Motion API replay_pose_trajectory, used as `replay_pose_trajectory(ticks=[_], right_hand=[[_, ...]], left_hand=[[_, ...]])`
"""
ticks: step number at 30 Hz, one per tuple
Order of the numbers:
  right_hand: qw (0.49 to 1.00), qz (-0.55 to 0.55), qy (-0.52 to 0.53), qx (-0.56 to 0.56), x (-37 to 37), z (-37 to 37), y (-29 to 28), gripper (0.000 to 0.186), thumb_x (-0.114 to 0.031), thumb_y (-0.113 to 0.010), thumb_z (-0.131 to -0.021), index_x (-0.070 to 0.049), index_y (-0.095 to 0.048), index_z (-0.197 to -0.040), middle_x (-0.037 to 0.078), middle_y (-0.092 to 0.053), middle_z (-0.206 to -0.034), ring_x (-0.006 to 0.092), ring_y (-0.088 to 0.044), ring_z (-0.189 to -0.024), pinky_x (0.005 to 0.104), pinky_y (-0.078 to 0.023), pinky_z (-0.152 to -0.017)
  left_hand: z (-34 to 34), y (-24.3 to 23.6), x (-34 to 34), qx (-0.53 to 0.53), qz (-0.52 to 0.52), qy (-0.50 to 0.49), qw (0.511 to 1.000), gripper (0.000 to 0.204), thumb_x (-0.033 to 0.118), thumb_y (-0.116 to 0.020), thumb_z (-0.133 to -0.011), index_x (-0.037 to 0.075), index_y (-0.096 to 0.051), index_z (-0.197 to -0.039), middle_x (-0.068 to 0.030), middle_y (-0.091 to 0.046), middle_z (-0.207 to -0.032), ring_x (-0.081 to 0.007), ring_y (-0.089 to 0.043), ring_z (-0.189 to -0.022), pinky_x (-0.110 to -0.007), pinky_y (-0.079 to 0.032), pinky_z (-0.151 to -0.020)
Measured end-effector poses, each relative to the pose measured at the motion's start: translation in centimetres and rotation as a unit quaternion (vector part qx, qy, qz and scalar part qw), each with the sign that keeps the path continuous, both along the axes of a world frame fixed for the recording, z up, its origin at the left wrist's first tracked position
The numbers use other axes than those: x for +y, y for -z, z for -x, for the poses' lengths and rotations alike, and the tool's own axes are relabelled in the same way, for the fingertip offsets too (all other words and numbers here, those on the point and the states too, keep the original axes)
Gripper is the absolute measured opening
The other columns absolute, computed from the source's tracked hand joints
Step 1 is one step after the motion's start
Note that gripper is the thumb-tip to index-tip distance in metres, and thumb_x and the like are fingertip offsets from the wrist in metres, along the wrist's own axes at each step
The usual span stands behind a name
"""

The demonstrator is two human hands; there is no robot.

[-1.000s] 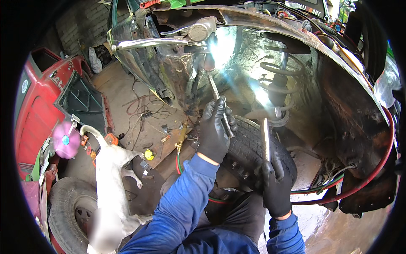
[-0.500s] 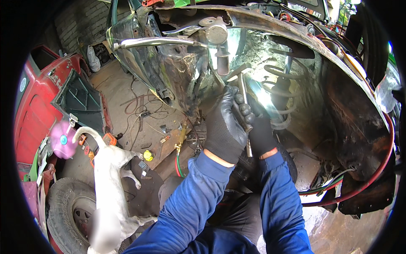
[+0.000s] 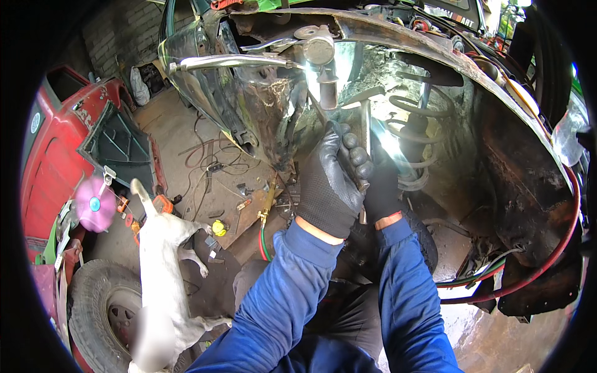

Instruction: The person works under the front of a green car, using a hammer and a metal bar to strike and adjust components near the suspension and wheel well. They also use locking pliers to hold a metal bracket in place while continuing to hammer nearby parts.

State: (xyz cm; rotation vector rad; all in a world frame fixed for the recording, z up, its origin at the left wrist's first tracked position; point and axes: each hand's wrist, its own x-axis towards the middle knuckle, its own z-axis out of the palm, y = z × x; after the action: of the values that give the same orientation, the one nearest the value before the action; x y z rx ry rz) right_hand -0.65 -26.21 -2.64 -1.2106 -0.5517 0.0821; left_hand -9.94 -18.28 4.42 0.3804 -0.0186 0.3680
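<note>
My left hand (image 3: pixel 328 189), in a black coated glove, is wrapped round a slim metal bar (image 3: pixel 318 112). The bar's upper end points at the rusty car body, and its lower end shows below my fingers. Just to the right, my right hand (image 3: pixel 382 189), gloved in black too, grips a hammer (image 3: pixel 366 121). The hammer stands nearly upright with its head on top, and its handle runs down behind my left fingers. Right-hand fingers are partly in shadow. In front of both hands are the worn wheel well (image 3: pixel 398 71) and a coil spring (image 3: pixel 416 133).
A rounded metal suspension part with a long arm (image 3: pixel 233 61) juts out above my hands. At left stand a white dog (image 3: pixel 165 261), a tyre (image 3: pixel 93 298) and a red vehicle (image 3: pixel 59 155). Cables and a brass torch (image 3: pixel 268 199) with hoses lie on the floor. A red hose (image 3: pixel 569 230) curves at right.
The hammer has turned more upright, and its head has shifted slightly right and up. My left hand has hardly moved, still round the bar. The dog's tail has swung.
</note>
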Motion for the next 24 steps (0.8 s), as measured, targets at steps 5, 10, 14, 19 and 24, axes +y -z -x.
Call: replay_pose_trajectory(ticks=[5,10,14,19,24], right_hand=[[0.995,-0.002,-0.092,0.044,0.0,1.2,1.0,0.057,-0.007,-0.064,-0.107,0.003,-0.050,-0.161,0.002,-0.073,-0.108,0.0051,-0.063,-0.083,0.0238,-0.056,-0.073],[0.982,-0.006,-0.134,0.133,-0.1,2.8,2.7,0.050,-0.012,-0.062,-0.110,0.001,-0.055,-0.158,-0.001,-0.067,-0.090,0.0019,-0.058,-0.077,0.0201,-0.049,-0.065],[0.990,0.044,-0.051,0.122,-0.1,3.9,2.9,0.050,-0.017,-0.063,-0.110,-0.004,-0.057,-0.158,-0.002,-0.059,-0.076,0.0032,-0.050,-0.066,0.0268,-0.046,-0.059],[0.987,0.125,-0.010,0.102,-1.7,4.5,2.5,0.053,-0.019,-0.063,-0.110,-0.004,-0.055,-0.160,-0.001,-0.060,-0.079,0.0050,-0.048,-0.067,0.0291,-0.045,-0.059],[0.992,0.119,0.023,0.038,-1.9,4.5,2.5,0.054,-0.019,-0.064,-0.110,-0.002,-0.054,-0.160,0.003,-0.062,-0.080,0.0081,-0.050,-0.069,0.0313,-0.047,-0.063]], left_hand=[[0.9,1.4,1.4,0.042,-0.067,0.022,0.997,0.027,0.030,-0.055,-0.117,0.006,-0.061,-0.129,-0.0011,-0.062,-0.092,-0.0123,-0.057,-0.071,-0.027,-0.047,-0.059],[2.3,3.1,1.7,0.142,-0.199,-0.021,0.970,0.031,0.031,-0.063,-0.114,0.011,-0.061,-0.138,-0.0043,-0.069,-0.094,-0.0164,-0.068,-0.077,-0.030,-0.054,-0.062],[3.9,4.9,2.3,0.144,-0.259,-0.059,0.953,0.034,0.033,-0.053,-0.116,0.015,-0.057,-0.145,-0.0083,-0.069,-0.102,-0.0203,-0.067,-0.078,-0.036,-0.056,-0.065],[4.1,6.6,3.9,0.117,-0.224,-0.032,0.967,0.037,0.028,-0.045,-0.117,0.010,-0.056,-0.148,-0.0087,-0.067,-0.105,-0.0219,-0.066,-0.089,-0.040,-0.057,-0.076],[3.3,7.4,3.4,0.095,-0.184,-0.014,0.978,0.032,0.021,-0.055,-0.116,0.008,-0.057,-0.146,-0.0053,-0.065,-0.106,-0.0192,-0.062,-0.088,-0.037,-0.055,-0.077]])
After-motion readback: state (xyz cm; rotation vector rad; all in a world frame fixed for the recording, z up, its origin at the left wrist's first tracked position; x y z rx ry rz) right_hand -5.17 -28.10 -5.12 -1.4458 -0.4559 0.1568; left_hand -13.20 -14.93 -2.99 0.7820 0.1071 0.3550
